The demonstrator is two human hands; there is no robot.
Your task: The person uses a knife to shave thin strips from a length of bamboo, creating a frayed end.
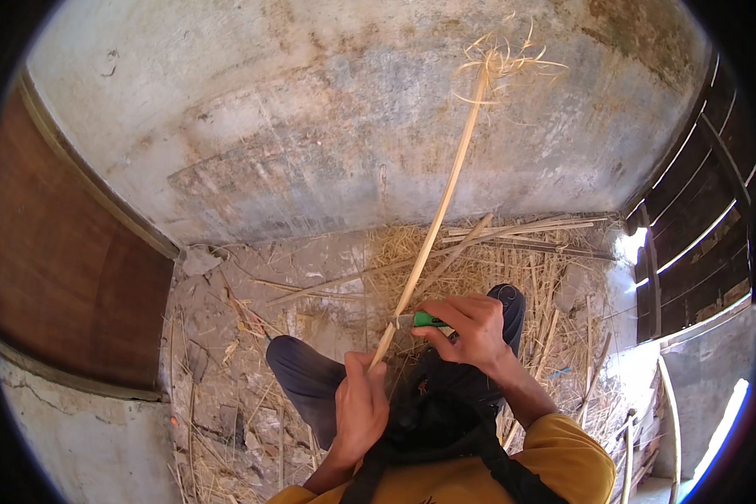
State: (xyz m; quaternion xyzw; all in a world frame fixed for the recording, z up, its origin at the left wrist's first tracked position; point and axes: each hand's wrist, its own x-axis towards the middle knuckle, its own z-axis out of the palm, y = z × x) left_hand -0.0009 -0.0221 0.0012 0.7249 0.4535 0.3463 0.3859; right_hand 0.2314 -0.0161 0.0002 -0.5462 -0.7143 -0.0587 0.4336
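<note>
While its lower end sits in the left hand (pixel 363 403), one long pale strip (pixel 443 206) slants up and away to the right, and I count one tuft of thin curled shavings (pixel 497 63) at its far end, in front of the wall (pixel 294 134); whether the curls touch that wall, I cannot tell from here. Of the two hands I have in view, the left has its grip closed on the strip, thumb and fingers pinching it, while the right hand (pixel 476 329) has its grip closed around one green-handled tool (pixel 428 319), whose front end meets the strip just beyond the left fingers; the exact shape of that end is too small for me to make out. Two knees in dark trousers (pixel 304 374) flank the hands. Beneath lies the floor, strewn with straw-like scraps (pixel 412 244) and several loose sticks (pixel 521 227), overlapping too much for me to count. Farther out I see one brown panel (pixel 76 252) on the left and one dark slatted panel (pixel 701 227) on the right.
</note>
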